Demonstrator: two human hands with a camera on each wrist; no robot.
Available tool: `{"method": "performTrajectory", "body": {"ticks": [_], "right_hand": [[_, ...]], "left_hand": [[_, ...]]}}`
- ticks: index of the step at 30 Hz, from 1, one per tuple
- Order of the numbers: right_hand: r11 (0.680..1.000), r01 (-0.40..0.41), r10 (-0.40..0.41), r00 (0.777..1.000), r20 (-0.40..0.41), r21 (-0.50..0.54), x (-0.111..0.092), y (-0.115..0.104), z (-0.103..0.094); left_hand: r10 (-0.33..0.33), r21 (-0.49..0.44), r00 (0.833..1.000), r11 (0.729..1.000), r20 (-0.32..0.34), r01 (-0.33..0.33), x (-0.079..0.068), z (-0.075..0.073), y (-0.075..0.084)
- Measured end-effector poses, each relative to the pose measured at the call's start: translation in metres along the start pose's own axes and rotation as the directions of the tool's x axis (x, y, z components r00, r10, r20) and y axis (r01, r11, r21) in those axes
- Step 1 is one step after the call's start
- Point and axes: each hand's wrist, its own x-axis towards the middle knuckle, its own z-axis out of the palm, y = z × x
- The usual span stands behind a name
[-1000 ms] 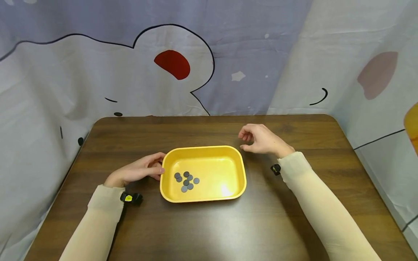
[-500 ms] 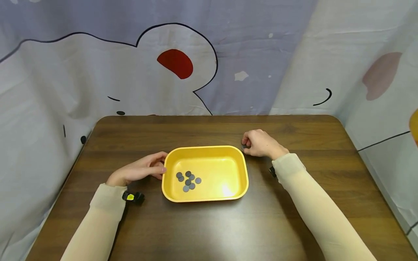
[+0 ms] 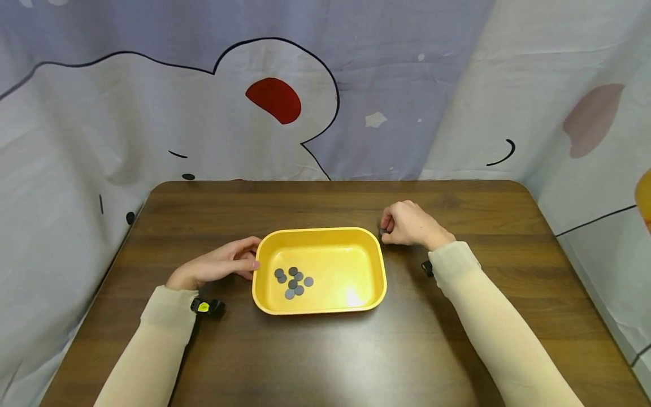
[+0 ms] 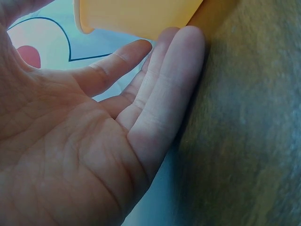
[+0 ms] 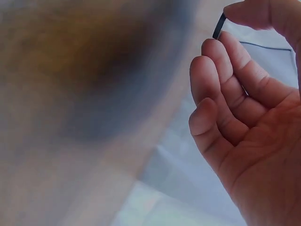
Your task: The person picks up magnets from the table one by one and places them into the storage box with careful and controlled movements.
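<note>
My right hand (image 3: 411,224) pinches a small thin dark grey disc (image 5: 219,26) on edge between thumb and fingertips. It is just beyond the right end of a yellow tray (image 3: 319,229), with the disc near the far right corner. The other fingers curve loosely below in the right wrist view. At the tray's left end is my left hand (image 3: 216,264), its thumb tip at the rim and its fingers extended, fingertips right by the outer wall in the left wrist view. Several flat grey discs (image 3: 293,284) lie inside the tray toward its left side, some overlapping.
The tray stands on a dark wooden table (image 3: 325,356) with rounded far corners. A pale cloth curtain (image 3: 381,85) with cartoon shapes hangs behind the table and along both sides. Small black devices sit at both wrists, one (image 3: 207,307) with a yellow label.
My right hand has lowered beside the tray, closed its thumb and fingers on a grey disc, then shifted slightly right with it. The left hand stays at the tray's left end.
</note>
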Motion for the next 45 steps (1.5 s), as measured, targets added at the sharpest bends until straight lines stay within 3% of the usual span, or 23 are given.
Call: {"method": "performTrajectory", "body": {"ticks": [9, 14, 20, 28, 35, 45], "right_hand": [[0.986, 0.126, -0.106, 0.978, -0.178, 0.107, -0.006, -0.032, -0.033], [0.973, 0.19, -0.163, 0.967, -0.195, 0.131, -0.004, -0.059, -0.041], [0.95, 0.28, -0.252, 0.949, -0.191, 0.138, 0.009, -0.087, -0.035], [0.911, 0.374, -0.356, 0.926, -0.128, 0.171, 0.026, -0.118, -0.015], [0.889, 0.446, -0.446, 0.895, -0.022, 0.108, 0.035, -0.137, 0.013], [0.884, 0.468, -0.464, 0.877, 0.125, -0.001, 0.037, -0.152, 0.044]], "left_hand": [[-0.015, 0.011, 1.0, 1.0, -0.016, 0.016, -0.002, -0.003, 0.0], [-0.025, 0.018, 0.999, 1.0, -0.024, 0.025, -0.002, -0.004, -0.001], [-0.023, 0.014, 1.0, 1.0, -0.02, 0.024, -0.002, -0.005, -0.001], [-0.008, 0.006, 1.0, 1.0, -0.012, 0.008, 0.0, -0.002, 0.0], [0.003, 0.006, 1.0, 1.0, -0.004, -0.003, 0.001, 0.0, 0.001], [-0.007, 0.002, 1.0, 1.0, -0.007, 0.007, -0.002, 0.001, 0.004]]}}
